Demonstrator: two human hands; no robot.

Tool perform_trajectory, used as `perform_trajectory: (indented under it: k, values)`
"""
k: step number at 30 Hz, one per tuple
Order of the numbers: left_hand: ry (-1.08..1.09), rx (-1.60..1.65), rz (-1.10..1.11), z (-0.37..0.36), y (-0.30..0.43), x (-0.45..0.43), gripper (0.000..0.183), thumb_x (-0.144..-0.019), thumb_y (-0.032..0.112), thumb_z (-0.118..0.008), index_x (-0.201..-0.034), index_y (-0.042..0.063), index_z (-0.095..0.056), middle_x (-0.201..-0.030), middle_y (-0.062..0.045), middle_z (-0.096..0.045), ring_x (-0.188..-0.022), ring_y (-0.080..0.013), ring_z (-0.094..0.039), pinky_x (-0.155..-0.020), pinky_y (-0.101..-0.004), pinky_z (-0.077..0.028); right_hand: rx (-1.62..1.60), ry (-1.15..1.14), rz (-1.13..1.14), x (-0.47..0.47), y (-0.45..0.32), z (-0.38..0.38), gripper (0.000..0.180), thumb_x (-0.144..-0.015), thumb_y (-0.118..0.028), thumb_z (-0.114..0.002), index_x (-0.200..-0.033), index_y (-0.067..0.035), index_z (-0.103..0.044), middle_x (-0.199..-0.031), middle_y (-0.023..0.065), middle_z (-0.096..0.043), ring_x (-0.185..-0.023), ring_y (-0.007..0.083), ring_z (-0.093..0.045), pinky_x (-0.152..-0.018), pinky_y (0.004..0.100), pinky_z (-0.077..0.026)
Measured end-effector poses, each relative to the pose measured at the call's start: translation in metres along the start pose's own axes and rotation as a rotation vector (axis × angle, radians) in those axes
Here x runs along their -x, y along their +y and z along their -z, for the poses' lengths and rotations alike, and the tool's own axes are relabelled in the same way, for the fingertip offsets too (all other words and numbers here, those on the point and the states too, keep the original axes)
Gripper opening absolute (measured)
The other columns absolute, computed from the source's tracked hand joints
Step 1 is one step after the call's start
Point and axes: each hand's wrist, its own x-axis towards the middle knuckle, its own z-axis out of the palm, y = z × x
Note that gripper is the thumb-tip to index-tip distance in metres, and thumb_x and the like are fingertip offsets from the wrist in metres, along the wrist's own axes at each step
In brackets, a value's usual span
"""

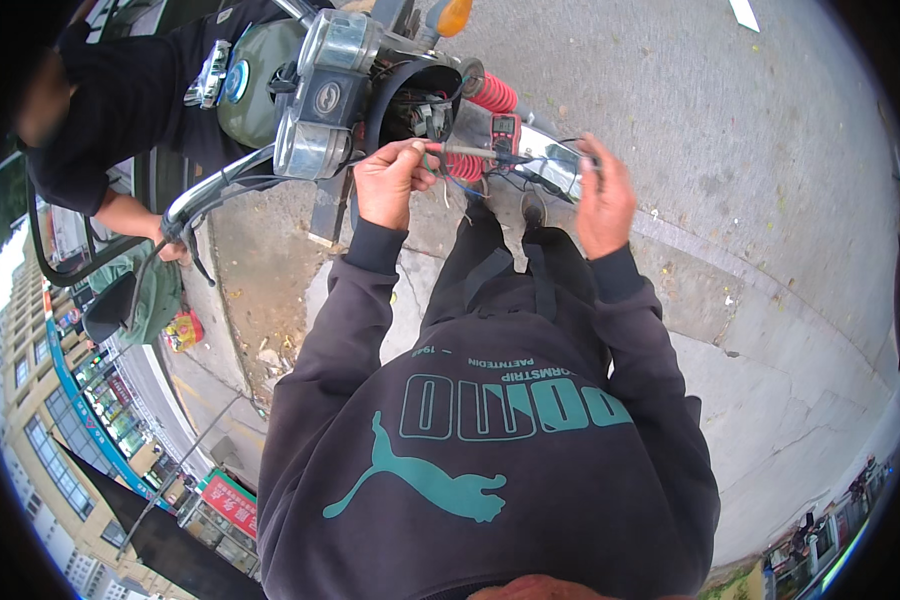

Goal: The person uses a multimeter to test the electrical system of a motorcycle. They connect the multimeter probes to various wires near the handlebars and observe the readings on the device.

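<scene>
My left hand (391, 180) pinches a red-and-grey test probe (461, 150) together with thin wires, one of them green. It is just below the open headlight housing (412, 75) of a motorcycle, where bundled wires and connectors (431, 116) show. A red digital multimeter (505, 135) rests on the chrome front fender (544, 154), and dark leads trail around it. To the right of the fender is my right hand (606, 196), fingers curled. Something dark shows at its fingertips, too small to make out. Loose white and blue wire ends (450, 191) hang by the red fork spring (465, 166).
A person in dark clothes (127, 112) sits astride the motorcycle behind its green fuel tank (259, 82), one hand (171, 244) by the handlebar grip. An orange turn signal (450, 16) sticks out at the top. Cracked concrete pavement (757, 360) lies around the front wheel.
</scene>
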Motion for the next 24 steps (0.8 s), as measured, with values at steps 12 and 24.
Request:
perform_trajectory:
  k: [12,24]
  values:
    - [0.122,0.094,-0.046,0.004,-0.011,0.005,0.02,-0.093,0.013,-0.063,-0.103,-0.002,-0.069,-0.083,-0.009,-0.07,-0.056,-0.0091,-0.059,-0.052,-0.0193,-0.044,-0.482,-0.791,-0.527,0.083,0.003,0.005,0.031,-0.1,-0.031,-0.053,-0.114,-0.004,-0.059,-0.072,0.0073,-0.058,-0.06,0.0173,-0.056,-0.056,0.0313,-0.043]
    - [0.167,0.203,-0.025,-0.006,-0.023,0.01,0.022,-0.094,0.015,-0.062,-0.105,-0.004,-0.067,-0.083,-0.007,-0.069,-0.058,-0.0087,-0.058,-0.053,-0.0186,-0.045,-1.218,-0.633,-1.166,0.073,-0.011,-0.033,0.025,-0.097,-0.022,-0.06,-0.117,-0.008,-0.059,-0.094,0.0025,-0.066,-0.089,0.0122,-0.064,-0.076,0.0261,-0.052]
